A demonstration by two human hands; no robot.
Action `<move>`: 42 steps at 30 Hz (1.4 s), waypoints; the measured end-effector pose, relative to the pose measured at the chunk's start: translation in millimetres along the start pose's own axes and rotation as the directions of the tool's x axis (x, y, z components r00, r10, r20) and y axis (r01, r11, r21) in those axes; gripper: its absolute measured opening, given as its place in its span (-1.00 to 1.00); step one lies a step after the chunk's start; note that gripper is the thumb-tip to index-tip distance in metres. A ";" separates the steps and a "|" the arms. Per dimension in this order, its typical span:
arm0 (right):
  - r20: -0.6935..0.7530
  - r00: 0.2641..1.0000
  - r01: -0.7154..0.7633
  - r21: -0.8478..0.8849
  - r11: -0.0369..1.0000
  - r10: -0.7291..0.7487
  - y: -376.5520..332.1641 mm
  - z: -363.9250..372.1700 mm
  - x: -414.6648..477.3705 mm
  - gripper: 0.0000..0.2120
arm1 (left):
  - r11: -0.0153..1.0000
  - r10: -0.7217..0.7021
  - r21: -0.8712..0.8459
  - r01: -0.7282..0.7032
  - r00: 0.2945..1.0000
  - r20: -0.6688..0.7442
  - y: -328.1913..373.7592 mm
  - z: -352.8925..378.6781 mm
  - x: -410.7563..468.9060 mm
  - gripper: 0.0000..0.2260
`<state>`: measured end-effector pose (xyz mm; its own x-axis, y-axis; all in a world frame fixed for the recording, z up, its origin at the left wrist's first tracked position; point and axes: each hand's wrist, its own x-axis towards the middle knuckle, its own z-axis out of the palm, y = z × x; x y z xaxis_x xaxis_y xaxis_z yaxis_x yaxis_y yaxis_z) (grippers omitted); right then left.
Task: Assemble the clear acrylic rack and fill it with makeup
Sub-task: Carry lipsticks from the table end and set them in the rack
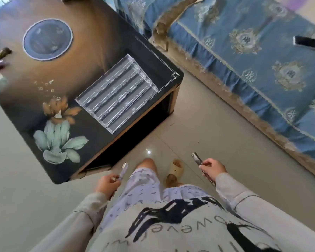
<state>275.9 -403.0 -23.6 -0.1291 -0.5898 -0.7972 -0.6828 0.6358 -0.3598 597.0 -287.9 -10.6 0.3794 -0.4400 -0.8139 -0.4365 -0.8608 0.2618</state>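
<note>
clear stepped acrylic rack [116, 96]: assembled, empty, on dark floral table [25, 110], 11 o'clock from hands. left hand [105, 184] fingers curled round slim lilac makeup tube [123, 170]; right hand [212, 169] pinches slim dark makeup stick [197, 159]. both likely light, rigid, slippery: grip mid-barrel. rack likely brittle.

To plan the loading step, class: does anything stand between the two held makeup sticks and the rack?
Nothing visible does. The pale stick and the dark stick are held over the floor. The rack sits near the corner of the table, with only open tabletop between it and the near edge.
</note>
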 end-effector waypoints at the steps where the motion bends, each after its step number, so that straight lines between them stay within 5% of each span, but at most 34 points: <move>1: 0.018 1.000 0.024 -0.034 0.999 -0.024 -6.9 -4.3 6.6 -0.88 | 0.999 -0.034 -0.040 0.034 0.999 -0.007 -3.8 6.6 -4.0 -0.86; 12: 0.132 0.984 0.145 -0.234 0.962 -0.116 -86.6 -15.5 62.2 -0.93 | 0.936 -0.224 -0.284 0.209 0.974 -0.020 5.5 19.5 7.2 -0.87; 18: 0.181 0.975 0.187 -0.358 0.915 -0.128 -135.6 -9.8 77.9 -0.75 | 0.931 -0.187 -0.334 0.146 0.978 -0.092 37.0 -19.3 34.4 -0.89; 24: 0.207 0.965 0.236 -0.405 0.884 -0.163 -172.0 -4.6 88.2 -0.95 | 0.932 -0.169 -0.344 0.114 0.977 -0.133 58.2 -48.7 53.5 -0.83; 33: 0.292 0.946 0.280 -0.514 0.811 -0.141 -226.1 -8.3 109.8 -0.83 | 0.889 -0.188 -0.442 0.118 0.975 -0.118 78.2 -64.5 66.5 -0.84; 38: 0.378 0.890 0.424 -0.473 0.772 -0.256 -295.8 -1.5 116.7 -0.93 | 0.823 -0.219 -0.566 0.049 0.947 -0.236 105.9 -100.4 76.4 -0.85; 42: 0.455 0.802 0.581 -0.441 0.685 -0.388 -369.3 6.9 111.8 -0.78 | 0.765 -0.174 -0.639 -0.074 0.933 -0.316 136.3 -137.5 88.5 -0.78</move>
<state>518.6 -700.3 16.8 0.4880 -0.4932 -0.7201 -0.8593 -0.1266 -0.4956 683.2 -479.3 24.3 0.6879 -0.3414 -0.6405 0.1593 -0.7900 0.5921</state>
